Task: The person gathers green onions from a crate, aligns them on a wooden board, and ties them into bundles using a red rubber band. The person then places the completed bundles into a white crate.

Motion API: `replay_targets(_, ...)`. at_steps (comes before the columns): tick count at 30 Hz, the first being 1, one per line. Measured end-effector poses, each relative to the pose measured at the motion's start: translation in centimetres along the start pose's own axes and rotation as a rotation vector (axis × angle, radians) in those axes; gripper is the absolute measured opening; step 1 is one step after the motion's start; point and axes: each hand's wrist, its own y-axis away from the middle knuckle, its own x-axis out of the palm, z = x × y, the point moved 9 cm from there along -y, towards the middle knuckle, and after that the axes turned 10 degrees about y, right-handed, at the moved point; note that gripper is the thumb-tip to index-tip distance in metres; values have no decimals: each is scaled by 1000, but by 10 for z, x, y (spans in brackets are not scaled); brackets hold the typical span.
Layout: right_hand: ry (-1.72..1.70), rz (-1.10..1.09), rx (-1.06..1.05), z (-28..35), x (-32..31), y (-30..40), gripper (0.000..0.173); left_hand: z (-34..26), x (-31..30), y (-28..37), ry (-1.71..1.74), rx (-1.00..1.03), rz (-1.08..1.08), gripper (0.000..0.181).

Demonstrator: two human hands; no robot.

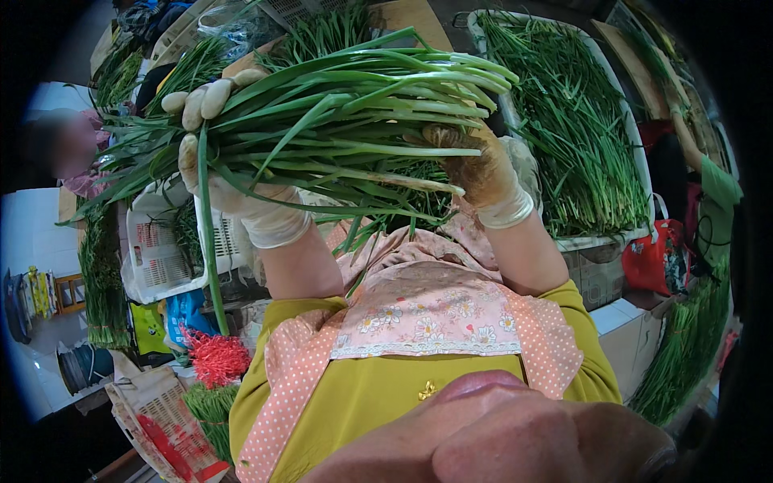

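Observation:
A large loose bunch of garlic chives [338, 115] spans the space between my hands, pale stem ends to the right, green leaves trailing left. My left hand [223, 139], in an off-white glove, grips the leaves, fingers over the top and thumb below. At the stem ends is my right hand [474, 163], its glove stained brown. Its fingers are curled among the lower stems, and some of them are hidden. One long leaf [211, 259] hangs from the bunch beside my left wrist. Below it lie a pink floral apron [423, 308] and more loose leaves.
On the right stands a white-rimmed bin [637, 151] heaped with chives [567, 121]. A white plastic basket [145, 275], red shredded string [217, 356] and tied bundles [105, 284] are on the left. Other people sit at far left [72, 145] and far right [718, 187].

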Motion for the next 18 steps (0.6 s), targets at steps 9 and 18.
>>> replay_targets(9, 39, -60, 101, -13, -30, 7, 36, -12, -9, -4, 90, 33, -49, 38)
replay_targets(18, 1342, -350, -788, 84, 17, 56, 20, -25, -33, 3, -49, 46, -149, 37)
